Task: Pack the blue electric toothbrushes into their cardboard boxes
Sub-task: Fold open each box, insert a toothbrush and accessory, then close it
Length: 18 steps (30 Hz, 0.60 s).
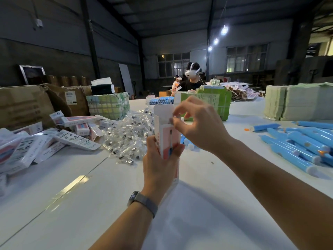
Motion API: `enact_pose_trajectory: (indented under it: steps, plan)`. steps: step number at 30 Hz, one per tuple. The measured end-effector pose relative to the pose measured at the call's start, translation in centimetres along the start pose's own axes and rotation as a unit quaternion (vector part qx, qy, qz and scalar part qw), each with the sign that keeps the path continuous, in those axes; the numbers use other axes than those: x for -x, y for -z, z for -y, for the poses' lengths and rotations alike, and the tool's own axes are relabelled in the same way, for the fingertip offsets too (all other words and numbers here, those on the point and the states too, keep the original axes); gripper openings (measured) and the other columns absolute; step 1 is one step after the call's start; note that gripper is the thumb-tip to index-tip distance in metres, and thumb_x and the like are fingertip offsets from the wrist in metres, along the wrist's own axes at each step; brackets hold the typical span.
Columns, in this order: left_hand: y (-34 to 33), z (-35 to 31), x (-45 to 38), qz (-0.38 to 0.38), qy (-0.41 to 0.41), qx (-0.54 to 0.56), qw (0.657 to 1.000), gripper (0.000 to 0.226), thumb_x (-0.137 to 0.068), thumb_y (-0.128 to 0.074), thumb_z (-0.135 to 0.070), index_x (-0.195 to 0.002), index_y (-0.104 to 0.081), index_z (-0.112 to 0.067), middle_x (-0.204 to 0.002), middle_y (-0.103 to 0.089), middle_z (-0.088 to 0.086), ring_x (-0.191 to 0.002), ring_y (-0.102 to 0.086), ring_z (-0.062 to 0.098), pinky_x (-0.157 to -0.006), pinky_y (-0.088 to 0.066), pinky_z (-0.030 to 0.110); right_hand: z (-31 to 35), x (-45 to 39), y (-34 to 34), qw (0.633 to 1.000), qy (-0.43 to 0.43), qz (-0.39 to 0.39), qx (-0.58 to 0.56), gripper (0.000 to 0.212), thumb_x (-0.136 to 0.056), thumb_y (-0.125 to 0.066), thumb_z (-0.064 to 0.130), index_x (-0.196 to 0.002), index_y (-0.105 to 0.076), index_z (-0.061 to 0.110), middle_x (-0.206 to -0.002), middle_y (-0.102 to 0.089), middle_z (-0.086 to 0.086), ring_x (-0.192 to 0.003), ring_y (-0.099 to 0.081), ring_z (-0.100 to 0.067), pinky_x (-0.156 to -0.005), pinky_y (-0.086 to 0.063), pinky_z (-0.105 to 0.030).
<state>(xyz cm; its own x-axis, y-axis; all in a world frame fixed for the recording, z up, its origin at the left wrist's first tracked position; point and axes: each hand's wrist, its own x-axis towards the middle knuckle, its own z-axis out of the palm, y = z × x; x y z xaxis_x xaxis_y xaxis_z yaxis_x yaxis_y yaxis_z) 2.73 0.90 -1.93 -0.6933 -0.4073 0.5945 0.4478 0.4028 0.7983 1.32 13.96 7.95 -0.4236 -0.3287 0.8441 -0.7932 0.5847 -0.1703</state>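
- Pink-and-white cardboard box (166,139) stands upright, gripped by your left hand (158,163); top flap open.
- Your right hand (196,123) pinches at the mouth, just above the left fingers (178,148).
- Judged step: closing; tuck next.
- Blue toothbrushes (299,141) lie on the counter (90,204), right of both hands.

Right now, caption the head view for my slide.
Left hand holds an open box upright; right hand works its top flap.

Both forearms are bare, with no sleeves showing. The left hand (158,159) has a slim grey wristband (142,201) on its wrist; the right hand (198,123) wears nothing.
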Motion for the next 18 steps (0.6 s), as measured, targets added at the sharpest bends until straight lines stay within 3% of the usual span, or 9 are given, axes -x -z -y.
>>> enact_pose_trajectory:
  steps: [2,5,8,10,13,14,16,18]
  plan:
    - [0.0,0.2,-0.1,-0.01,-0.004,-0.01,1.0,0.048,-0.076,-0.083,-0.041,-0.091,-0.038,-0.039,-0.081,-0.063,-0.019,-0.072,-0.061,0.001,-0.052,-0.039,0.014,-0.2,0.6,-0.9,1.0,0.001,0.004,-0.014,0.018,-0.094,-0.062,0.029,-0.091,-0.07,0.013,-0.094,-0.057,0.004,-0.081,-0.059,-0.019,-0.071,-0.052,-0.042]
    - [0.6,0.6,-0.6,-0.06,-0.014,-0.032,0.998,0.05,-0.079,-0.081,-0.037,-0.089,-0.033,-0.036,-0.085,-0.062,-0.009,-0.073,-0.062,0.019,-0.056,-0.042,0.026,-0.5,0.9,-1.8,0.997,-0.013,-0.029,-0.073,0.015,-0.093,-0.06,0.026,-0.101,-0.069,0.017,-0.095,-0.057,0.007,-0.079,-0.058,-0.009,-0.068,-0.052,-0.03]
    - [1.8,1.3,-1.8,-0.127,0.01,-0.039,0.991,0.048,-0.083,-0.078,-0.032,-0.095,-0.032,-0.028,-0.095,-0.06,-0.001,-0.084,-0.06,0.03,-0.068,-0.045,0.033,-1.4,1.2,-3.6,0.987,-0.092,-0.035,-0.124,0.016,-0.091,-0.059,0.023,-0.105,-0.065,0.022,-0.089,-0.059,0.01,-0.073,-0.056,-0.001,-0.065,-0.046,-0.018]
    - [2.6,1.7,-2.5,-0.165,0.017,-0.052,0.985,0.05,-0.085,-0.077,-0.031,-0.095,-0.028,-0.031,-0.098,-0.055,-0.002,-0.087,-0.055,0.029,-0.067,-0.041,0.03,-2.2,1.4,-5.7,0.98,-0.159,0.06,-0.105,0.015,-0.091,-0.061,0.02,-0.105,-0.067,0.024,-0.089,-0.062,0.008,-0.073,-0.056,-0.002,-0.072,-0.049,-0.027]
    - [2.8,2.0,-2.5,-0.175,0.003,-0.078,0.981,0.054,-0.087,-0.074,-0.032,-0.092,-0.021,-0.036,-0.099,-0.049,-0.004,-0.087,-0.048,0.026,-0.067,-0.037,0.034,-2.8,2.0,-9.7,0.942,-0.185,0.28,-0.005,0.037,-0.091,-0.06,0.026,-0.128,-0.06,0.025,-0.119,-0.063,0.0,-0.106,-0.058,-0.018,-0.097,-0.047,-0.036]
    - [2.7,2.1,-2.4,-0.169,0.001,-0.084,0.982,0.053,-0.087,-0.074,-0.032,-0.093,-0.021,-0.035,-0.1,-0.048,-0.005,-0.088,-0.047,0.024,-0.069,-0.036,0.035,-2.8,2.2,-10.9,0.928,-0.175,0.328,0.022,0.042,-0.091,-0.06,0.029,-0.133,-0.057,0.027,-0.129,-0.06,-0.001,-0.116,-0.055,-0.021,-0.099,-0.046,-0.037]
    - [2.6,2.1,-2.3,-0.16,-0.002,-0.09,0.983,0.051,-0.087,-0.074,-0.033,-0.095,-0.024,-0.031,-0.101,-0.047,-0.006,-0.088,-0.046,0.023,-0.07,-0.038,0.037,-2.7,2.2,-12.8,0.912,-0.157,0.377,0.052,0.04,-0.09,-0.061,0.033,-0.13,-0.059,0.026,-0.131,-0.061,-0.002,-0.115,-0.056,-0.023,-0.088,-0.047,-0.033]
    - [2.6,2.2,-2.3,-0.155,-0.006,-0.088,0.984,0.051,-0.086,-0.075,-0.034,-0.099,-0.026,-0.028,-0.102,-0.047,-0.007,-0.089,-0.046,0.021,-0.072,-0.04,0.037,-2.6,2.0,-13.8,0.911,-0.159,0.377,0.059,0.033,-0.089,-0.063,0.026,-0.122,-0.063,0.023,-0.119,-0.065,-0.003,-0.101,-0.059,-0.022,-0.078,-0.045,-0.029]
